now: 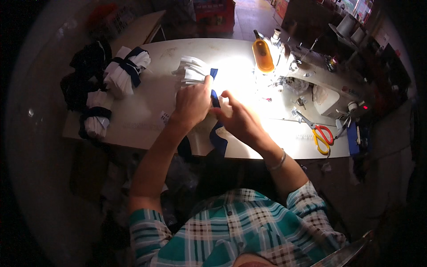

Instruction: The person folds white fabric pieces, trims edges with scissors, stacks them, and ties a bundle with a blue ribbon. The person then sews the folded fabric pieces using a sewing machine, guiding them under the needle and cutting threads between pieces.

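My left hand (pixel 192 101) is closed on a navy fabric strip (pixel 214 96) at the near side of a loose stack of white pieces (pixel 194 71). The strip's short end sticks up past my left fingers. Its longer part runs down between my hands and curls over the table's front edge. Close to the strip, on its right, is my right hand (pixel 240 121), with index finger and thumb apart. The thumb tip overlaps the strip; the other fingers are mostly hidden. Another dark strip hangs over the edge below my left wrist.
White bundles (pixel 119 79) tied with navy strips sit on the left, by dark fabric (pixel 89 62). At right stand a sewing machine (pixel 333 86), an amber bottle (pixel 263 55) and scissors with red and yellow handles (pixel 321 137). A bright lamp lights the white table (pixel 147 102).
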{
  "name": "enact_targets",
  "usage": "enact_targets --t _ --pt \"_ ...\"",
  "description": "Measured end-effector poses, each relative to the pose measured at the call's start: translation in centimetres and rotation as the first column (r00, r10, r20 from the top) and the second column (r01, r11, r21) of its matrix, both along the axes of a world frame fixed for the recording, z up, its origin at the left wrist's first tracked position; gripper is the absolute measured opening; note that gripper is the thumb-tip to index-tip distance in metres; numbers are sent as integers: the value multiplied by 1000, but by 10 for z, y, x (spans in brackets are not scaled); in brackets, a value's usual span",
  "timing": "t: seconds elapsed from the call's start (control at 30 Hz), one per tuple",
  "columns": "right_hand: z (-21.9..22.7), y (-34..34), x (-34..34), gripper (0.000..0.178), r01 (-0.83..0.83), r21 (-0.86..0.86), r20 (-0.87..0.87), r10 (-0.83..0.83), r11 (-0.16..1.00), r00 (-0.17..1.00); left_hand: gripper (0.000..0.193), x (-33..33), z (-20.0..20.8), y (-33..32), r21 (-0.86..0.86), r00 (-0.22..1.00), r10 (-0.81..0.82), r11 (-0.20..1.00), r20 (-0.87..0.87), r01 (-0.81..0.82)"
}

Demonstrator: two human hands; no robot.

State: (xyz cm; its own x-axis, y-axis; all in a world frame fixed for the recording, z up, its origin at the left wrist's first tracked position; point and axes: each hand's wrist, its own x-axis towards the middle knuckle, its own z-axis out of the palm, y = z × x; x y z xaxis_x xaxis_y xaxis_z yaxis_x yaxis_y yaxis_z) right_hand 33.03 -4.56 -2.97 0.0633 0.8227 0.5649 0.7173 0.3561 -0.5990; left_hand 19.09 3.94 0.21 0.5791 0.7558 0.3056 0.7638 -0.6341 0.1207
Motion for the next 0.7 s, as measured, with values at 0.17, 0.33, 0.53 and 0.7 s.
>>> enact_targets --t 0.17,0.33,0.53,0.7 --pt "7 39 3 5 -522 -116 -485 410 845 772 26 -19 -8 10 46 996 -78 996 48 75" --pt "66 42 7 9 -467 -413 -406 301 782 863 28 -34 -12 -2 -86 985 30 996 172 -15" --pt "67 72 -4 7 -152 -170 365 205 974 908 25 -39 -44 -51 215 873 -37 974 486 -78" --pt "77 84 -19 15 -255 -262 556 361 931 749 22 -27 -88 -57 180 823 -12 978 567 -109"
